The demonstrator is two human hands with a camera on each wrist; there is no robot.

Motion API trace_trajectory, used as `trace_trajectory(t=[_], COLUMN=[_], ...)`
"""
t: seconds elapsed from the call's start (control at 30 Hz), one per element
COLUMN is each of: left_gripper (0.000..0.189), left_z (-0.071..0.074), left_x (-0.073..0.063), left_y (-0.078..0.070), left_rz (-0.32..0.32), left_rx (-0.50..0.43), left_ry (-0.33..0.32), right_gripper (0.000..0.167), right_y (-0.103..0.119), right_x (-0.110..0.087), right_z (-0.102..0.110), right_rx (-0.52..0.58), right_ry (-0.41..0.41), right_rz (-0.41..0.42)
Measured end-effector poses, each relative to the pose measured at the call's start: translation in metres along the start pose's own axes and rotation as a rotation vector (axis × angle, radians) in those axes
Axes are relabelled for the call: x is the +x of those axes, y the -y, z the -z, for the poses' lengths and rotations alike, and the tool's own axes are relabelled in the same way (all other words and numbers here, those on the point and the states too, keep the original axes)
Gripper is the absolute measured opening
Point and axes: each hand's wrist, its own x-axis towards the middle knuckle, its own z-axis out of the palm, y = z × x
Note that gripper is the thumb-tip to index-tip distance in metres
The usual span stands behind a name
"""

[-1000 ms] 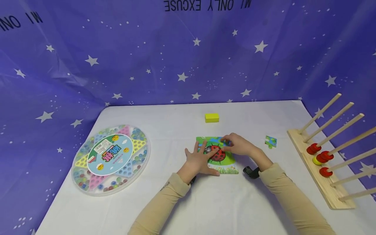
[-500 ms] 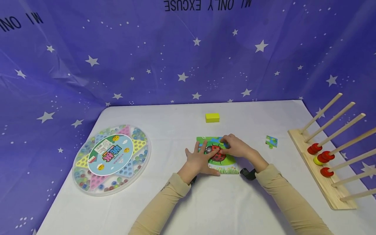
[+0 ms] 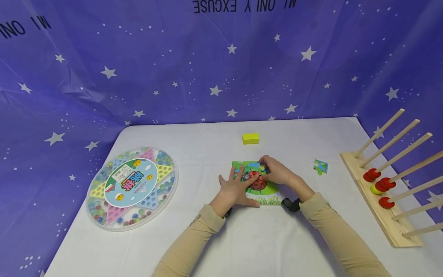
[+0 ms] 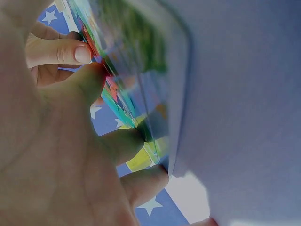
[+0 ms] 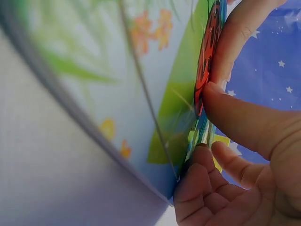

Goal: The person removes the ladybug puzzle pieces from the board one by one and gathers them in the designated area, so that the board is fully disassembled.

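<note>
A ladybug jigsaw puzzle lies flat on the white table in the head view. My left hand rests on its left side with fingers spread, the fingertips touching the picture. At the upper right part of the puzzle, my right hand has its thumb and fingers curled about a puzzle piece, mostly hidden under the hand. In the right wrist view the right thumb touches the red ladybug, while other fingers bend at the puzzle's edge. One loose puzzle piece lies to the right.
A yellow block stands behind the puzzle. On the left is a round Chinese checkers set with marbles. A wooden peg rack with red and yellow rings stands at the right. Purple star-printed cloth hangs behind the table.
My right hand has shifted slightly left over the puzzle, its fingers now at the top edge. The left hand stays in place.
</note>
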Motion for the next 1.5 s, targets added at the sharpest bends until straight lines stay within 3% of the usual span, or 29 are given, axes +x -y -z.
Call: trace_trajectory(t=[0.13, 0.33, 0.73, 1.03, 1.3, 1.5], left_gripper=[0.091, 0.091, 0.090, 0.090, 0.091, 0.090], left_z=[0.002, 0.005, 0.003, 0.004, 0.006, 0.003], left_x=[-0.001, -0.004, -0.004, -0.004, -0.004, -0.005], left_y=[-0.001, -0.002, -0.003, -0.001, 0.000, 0.000], left_rz=[0.002, 0.012, 0.002, -0.011, -0.012, -0.012], left_rx=[0.004, 0.004, -0.007, -0.021, -0.038, -0.041], left_ry=[0.003, 0.020, 0.022, 0.017, 0.001, 0.005], right_gripper=[0.060, 0.054, 0.051, 0.052, 0.053, 0.053], right_y=[-0.001, -0.005, -0.013, -0.026, -0.072, -0.097], right_x=[0.000, 0.003, 0.003, -0.010, -0.044, -0.059], right_z=[0.001, 0.003, 0.004, 0.024, 0.066, 0.074], right_rx=[-0.001, 0.009, -0.020, 0.023, 0.017, -0.013], right_ry=[0.010, 0.035, -0.001, -0.100, -0.160, -0.147], right_rz=[0.014, 0.035, 0.088, -0.011, -0.126, -0.157])
